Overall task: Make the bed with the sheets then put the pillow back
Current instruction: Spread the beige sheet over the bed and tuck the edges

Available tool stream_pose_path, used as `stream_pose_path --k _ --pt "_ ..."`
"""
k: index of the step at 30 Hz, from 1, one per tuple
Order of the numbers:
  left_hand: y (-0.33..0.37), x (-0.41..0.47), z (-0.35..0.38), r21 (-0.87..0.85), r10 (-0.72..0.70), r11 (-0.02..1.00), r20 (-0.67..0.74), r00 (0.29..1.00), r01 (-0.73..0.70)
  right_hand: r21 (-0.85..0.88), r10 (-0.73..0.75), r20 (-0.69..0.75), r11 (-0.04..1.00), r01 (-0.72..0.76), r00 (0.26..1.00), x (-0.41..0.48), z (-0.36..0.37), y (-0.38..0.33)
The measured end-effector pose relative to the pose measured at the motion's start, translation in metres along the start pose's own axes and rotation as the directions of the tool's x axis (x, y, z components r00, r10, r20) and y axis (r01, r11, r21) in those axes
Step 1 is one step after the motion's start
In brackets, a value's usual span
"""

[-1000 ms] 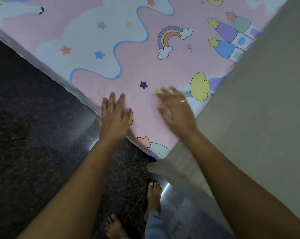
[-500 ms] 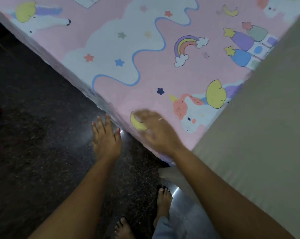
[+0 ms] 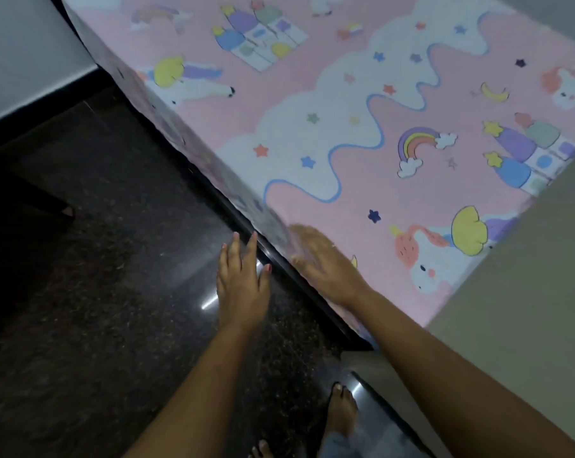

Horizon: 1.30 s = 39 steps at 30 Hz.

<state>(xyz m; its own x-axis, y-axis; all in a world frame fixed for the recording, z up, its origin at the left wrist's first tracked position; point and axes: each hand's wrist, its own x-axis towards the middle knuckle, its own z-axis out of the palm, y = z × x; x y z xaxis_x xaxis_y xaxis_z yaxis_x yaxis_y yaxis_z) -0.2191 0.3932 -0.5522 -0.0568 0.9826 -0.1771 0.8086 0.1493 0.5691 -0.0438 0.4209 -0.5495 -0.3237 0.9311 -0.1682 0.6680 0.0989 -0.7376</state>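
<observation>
While the person's bare foot (image 3: 342, 413) is standing on the dark floor (image 3: 97, 259), both forearms are reaching forward. The left hand (image 3: 243, 285) is hovering over the floor just beside the bed's edge, fingers straight and slightly spread, holding nothing. The right hand (image 3: 325, 269), blurred, is lying flat, palm down, on the near edge of the pink unicorn sheet (image 3: 362, 206), which is lying smooth across the mattress beyond.

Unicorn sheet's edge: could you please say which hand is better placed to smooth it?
Probably right: the right hand lies on the unicorn sheet at its near edge; the left hand hovers over the floor.
</observation>
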Motion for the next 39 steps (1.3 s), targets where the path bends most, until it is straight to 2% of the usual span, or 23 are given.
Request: stream_pose_path --k 3,6,9,11,12,14,16,17,18,19,20,21,22,24,25,27,29,30,31,33,36,37,39 --pt "0.002 0.023 -0.031 -0.04 0.036 0.998 -0.052 0.998 -0.038 -0.016 0.11 -0.258 0.993 -0.118 0.96 0.028 -0.045 0.018" --pt "-0.005 0.052 -0.048 -0.068 0.051 0.996 -0.082 0.995 -0.057 -0.121 0.3 -0.4 0.919 -0.374 0.866 0.049 -0.09 0.068" --pt "-0.016 0.088 -0.048 -0.068 0.018 0.997 -0.087 0.996 -0.024 -0.222 0.468 -0.422 0.777 -0.588 0.777 0.073 -0.095 0.108" --pt "-0.022 0.115 -0.043 -0.088 -0.045 0.995 -0.085 0.995 0.038 -0.334 0.497 -0.379 0.713 -0.617 0.78 0.11 -0.061 0.096" --pt "-0.024 0.129 -0.04 -0.11 -0.082 0.991 -0.08 0.993 0.073 -0.403 0.458 -0.363 0.708 -0.58 0.812 0.129 -0.037 0.082" --pt "-0.023 0.16 -0.034 -0.169 -0.159 0.975 -0.057 0.986 0.147 -0.482 0.256 -0.33 0.782 -0.395 0.909 0.165 0.009 0.038" --pt "-0.019 0.186 -0.036 -0.217 -0.234 0.952 -0.065 0.97 0.215 -0.511 0.016 -0.141 0.855 -0.086 0.99 0.187 0.043 -0.008" --pt "-0.017 0.198 -0.04 -0.242 -0.265 0.941 -0.082 0.961 0.239 -0.454 -0.1 0.023 0.885 0.1 0.995 0.195 0.054 -0.024" --pt "-0.014 0.211 -0.046 -0.277 -0.301 0.924 -0.102 0.948 0.263 -0.347 -0.211 0.208 0.897 0.273 0.955 0.205 0.057 -0.038" --pt "-0.012 0.222 -0.054 -0.323 -0.35 0.898 -0.11 0.93 0.3 -0.213 -0.315 0.361 0.888 0.407 0.878 0.214 0.053 -0.049" --pt "-0.011 0.232 -0.062 -0.369 -0.403 0.864 -0.102 0.909 0.341 -0.14 -0.397 0.394 0.866 0.48 0.829 0.224 0.046 -0.05" --pt "-0.012 0.243 -0.072 -0.41 -0.445 0.832 -0.093 0.891 0.373 -0.129 -0.438 0.322 0.858 0.498 0.839 0.241 0.033 -0.046" --pt "-0.012 0.251 -0.08 -0.434 -0.468 0.812 -0.085 0.88 0.39 -0.144 -0.413 0.198 0.885 0.443 0.889 0.258 0.018 -0.036" --pt "-0.014 0.267 -0.092 -0.453 -0.481 0.798 -0.081 0.873 0.397 -0.183 -0.168 -0.086 0.972 0.15 0.982 0.292 -0.024 0.004" --pt "-0.015 0.273 -0.096 -0.458 -0.485 0.794 -0.081 0.871 0.4 -0.242 -0.034 -0.217 0.97 -0.02 0.975 0.303 -0.046 0.033" --pt "-0.017 0.288 -0.097 -0.465 -0.502 0.782 -0.076 0.861 0.415 -0.367 0.226 -0.344 0.861 -0.352 0.911 0.314 -0.086 0.084" --pt "-0.017 0.301 -0.095 -0.467 -0.5 0.782 -0.075 0.863 0.413 -0.393 0.398 -0.377 0.749 -0.534 0.836 0.32 -0.096 0.099" --pt "-0.017 0.307 -0.093 -0.466 -0.491 0.788 -0.078 0.868 0.403 -0.391 0.42 -0.388 0.731 -0.559 0.82 0.324 -0.084 0.091" --pt "-0.016 0.314 -0.091 -0.465 -0.481 0.794 -0.083 0.873 0.393 -0.411 0.388 -0.393 0.737 -0.537 0.834 0.33 -0.066 0.076" --pt "-0.014 0.327 -0.087 -0.447 -0.462 0.81 -0.085 0.883 0.381 -0.494 0.241 -0.325 0.781 -0.381 0.915 0.335 -0.022 0.036" --pt "-0.01 0.345 -0.084 -0.393 -0.422 0.847 -0.088 0.902 0.358 -0.533 -0.039 -0.084 0.846 -0.012 0.996 0.329 0.025 -0.025" --pt "-0.01 0.351 -0.084 -0.375 -0.406 0.86 -0.091 0.909 0.346 -0.526 -0.145 0.049 0.837 0.149 0.988 0.328 0.029 -0.039" --pt "-0.012 0.369 -0.086 -0.31 -0.368 0.895 -0.107 0.924 0.321 -0.426 -0.354 0.32 0.774 0.467 0.879 0.34 0.019 -0.046"
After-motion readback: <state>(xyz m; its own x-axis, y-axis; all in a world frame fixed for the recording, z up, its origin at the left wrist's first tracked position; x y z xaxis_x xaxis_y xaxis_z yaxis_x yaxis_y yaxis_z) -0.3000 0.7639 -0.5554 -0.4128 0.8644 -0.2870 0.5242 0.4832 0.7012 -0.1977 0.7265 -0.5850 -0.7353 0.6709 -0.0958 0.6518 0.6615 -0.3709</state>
